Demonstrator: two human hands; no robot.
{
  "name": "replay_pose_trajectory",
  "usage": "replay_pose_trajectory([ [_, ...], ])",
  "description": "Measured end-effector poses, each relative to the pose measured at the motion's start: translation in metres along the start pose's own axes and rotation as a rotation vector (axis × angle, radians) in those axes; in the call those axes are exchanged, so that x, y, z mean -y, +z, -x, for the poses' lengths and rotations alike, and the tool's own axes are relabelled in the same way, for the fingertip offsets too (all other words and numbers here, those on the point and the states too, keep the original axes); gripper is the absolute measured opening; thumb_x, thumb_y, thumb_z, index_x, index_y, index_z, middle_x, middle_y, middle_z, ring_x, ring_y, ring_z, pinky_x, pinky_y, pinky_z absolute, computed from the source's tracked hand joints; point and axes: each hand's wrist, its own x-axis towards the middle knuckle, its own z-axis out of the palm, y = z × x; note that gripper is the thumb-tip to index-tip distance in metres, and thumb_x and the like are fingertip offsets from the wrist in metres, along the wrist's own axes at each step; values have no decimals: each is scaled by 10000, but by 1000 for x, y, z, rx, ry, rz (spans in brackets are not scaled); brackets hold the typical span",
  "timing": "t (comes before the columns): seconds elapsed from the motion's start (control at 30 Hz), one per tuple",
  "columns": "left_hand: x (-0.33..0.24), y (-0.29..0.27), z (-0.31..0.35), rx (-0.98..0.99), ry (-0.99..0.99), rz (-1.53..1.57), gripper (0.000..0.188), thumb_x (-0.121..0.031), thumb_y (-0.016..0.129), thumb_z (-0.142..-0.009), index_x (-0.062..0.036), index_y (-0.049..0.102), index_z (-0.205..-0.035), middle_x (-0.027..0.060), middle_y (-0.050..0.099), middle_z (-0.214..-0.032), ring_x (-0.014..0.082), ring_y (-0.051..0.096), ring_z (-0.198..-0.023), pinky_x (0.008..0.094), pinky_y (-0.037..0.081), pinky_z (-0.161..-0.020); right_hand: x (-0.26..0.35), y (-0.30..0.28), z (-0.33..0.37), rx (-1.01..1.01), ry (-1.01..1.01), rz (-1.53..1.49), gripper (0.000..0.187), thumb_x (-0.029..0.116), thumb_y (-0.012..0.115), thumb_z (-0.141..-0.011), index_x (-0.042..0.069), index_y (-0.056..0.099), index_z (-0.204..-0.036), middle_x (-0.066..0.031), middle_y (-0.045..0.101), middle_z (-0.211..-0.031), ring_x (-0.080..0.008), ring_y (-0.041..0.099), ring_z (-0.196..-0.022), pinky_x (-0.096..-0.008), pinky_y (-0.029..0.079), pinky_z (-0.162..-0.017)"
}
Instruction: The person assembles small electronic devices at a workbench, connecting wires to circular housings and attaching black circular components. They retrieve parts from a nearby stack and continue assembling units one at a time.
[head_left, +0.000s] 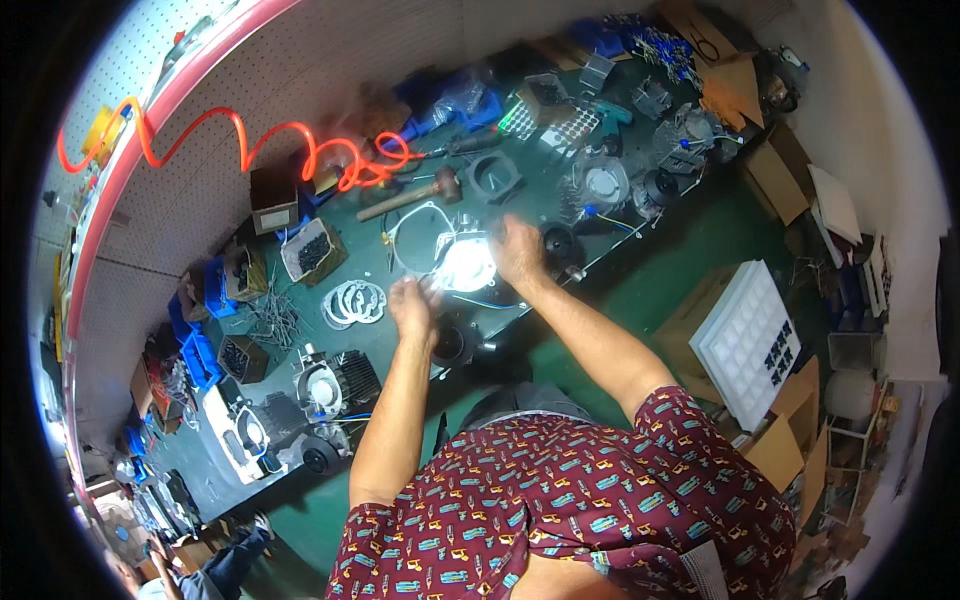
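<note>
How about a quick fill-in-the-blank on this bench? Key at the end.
The brightly lit part lies between the left hand and the ____ hand.
The flat rings lie to the ____ of the left hand.
In the picture, the hammer has its head at the ____ end, not the left.
The small pieces in the white tray are ____.
Missing words: right; left; right; black.

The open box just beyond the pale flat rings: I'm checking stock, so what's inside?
Small dark parts lie heaped in the open box, too small to identify. Anything beneath that top layer, including the box's bottom, is covered.
</note>
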Motion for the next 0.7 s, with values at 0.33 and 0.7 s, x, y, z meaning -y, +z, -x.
replay_pose_trajectory([
  [0.33,6,9,7,-94,57,-10,142,-171,469,-1065,-37,436,-1101,155,642,-974,171,630,-731,314,621,-641,4,5,7,-6,-60,43,246,100,651,-867,6,586,-1086,-248,697,-980,-458,666,-948,-522,517,-813],
  [0.7,8,14,8,-29,7,-3,210,-180,449,-1068,-26,400,-1203,201,640,-1061,263,685,-875,381,616,-743,5,-14,-31,-254,103,-567,182,120,653,-946,-13,571,-1041,-64,631,-809,-139,615,-570,-285,507,-511],
])
